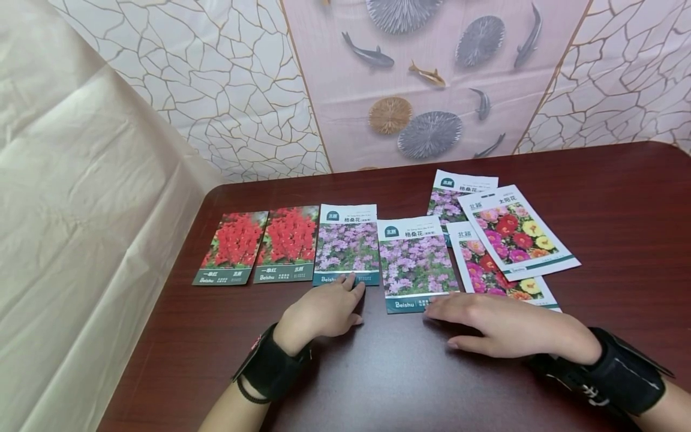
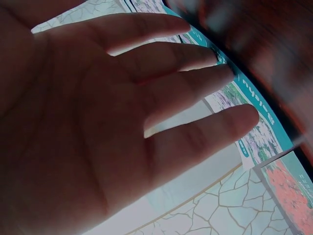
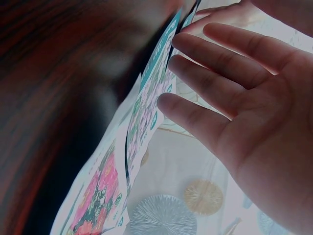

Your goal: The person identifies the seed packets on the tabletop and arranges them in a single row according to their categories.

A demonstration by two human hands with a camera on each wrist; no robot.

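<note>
My left hand rests its straight fingertips on the bottom edge of a purple-flower seed packet. In the left wrist view its fingers are extended and spread. My right hand lays its fingertips at the lower right corner of a second purple-flower seed packet, which sits slightly nearer to me. Straight fingers show in the right wrist view, with nothing gripped. Left of these lie two red-flower seed packets, the outer one and the inner one, side by side.
At the right, a third purple-flower packet and two mixed-colour flower packets, upper and lower, overlap loosely. All lie on a dark red-brown table. Patterned cloth hangs behind, with pale cloth along the left.
</note>
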